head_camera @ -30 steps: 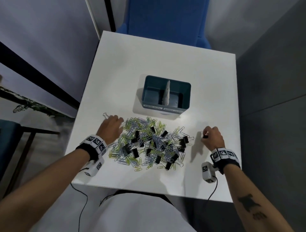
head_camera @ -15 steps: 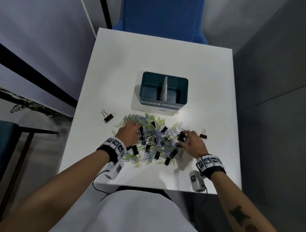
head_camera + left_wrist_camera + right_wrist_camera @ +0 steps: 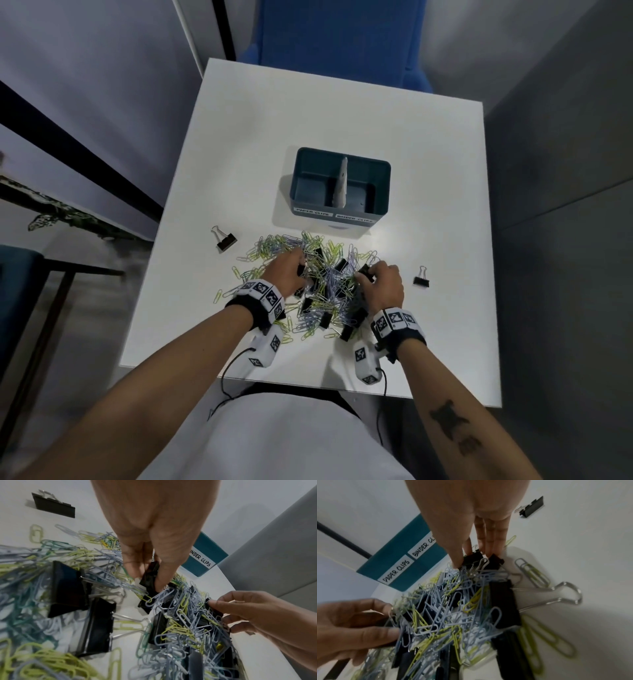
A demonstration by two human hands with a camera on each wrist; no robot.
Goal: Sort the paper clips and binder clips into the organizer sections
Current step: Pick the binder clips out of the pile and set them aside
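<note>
A heap of green, blue and pale paper clips mixed with black binder clips (image 3: 322,287) lies on the white table in front of the teal organizer (image 3: 384,192). The organizer has a centre divider and labels reading PAPER CLIPS on the left and BINDER CLIPS on the right (image 3: 397,570). My left hand (image 3: 287,270) reaches into the heap's left side. In the left wrist view its thumb and finger pinch a black binder clip (image 3: 148,576). My right hand (image 3: 380,281) is at the heap's right side, pinching another black binder clip (image 3: 494,561) tangled with paper clips.
One binder clip (image 3: 226,240) lies alone left of the heap and a smaller one (image 3: 421,279) lies alone on the right. A blue chair (image 3: 335,41) stands behind the table. Grey walls close in on the right.
Both hands have moved from the heap's outer edges into the heap. The two lone binder clips they were beside stay on the table. Each hand now pinches a binder clip.
</note>
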